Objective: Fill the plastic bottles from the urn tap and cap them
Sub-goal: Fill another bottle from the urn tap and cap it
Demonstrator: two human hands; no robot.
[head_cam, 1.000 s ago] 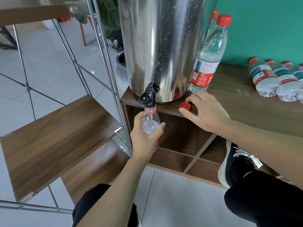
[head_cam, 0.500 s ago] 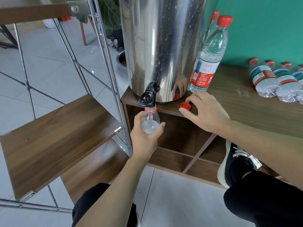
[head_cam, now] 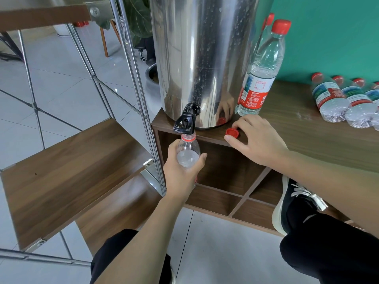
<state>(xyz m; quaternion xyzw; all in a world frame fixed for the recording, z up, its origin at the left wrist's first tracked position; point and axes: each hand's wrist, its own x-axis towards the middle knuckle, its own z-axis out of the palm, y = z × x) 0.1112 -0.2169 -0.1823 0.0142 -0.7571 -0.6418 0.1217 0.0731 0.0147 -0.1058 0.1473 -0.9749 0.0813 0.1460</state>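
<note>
Left hand is gripping upright bottle under tap | right hand, fingers relaxed, is touching cap on counter, right of bottle mouth.

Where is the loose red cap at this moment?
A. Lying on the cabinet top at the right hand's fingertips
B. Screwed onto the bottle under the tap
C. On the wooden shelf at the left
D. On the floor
A: the red cap lies on the cabinet top at the right hand, while the left hand holds the uncapped bottle under the tap.
</note>
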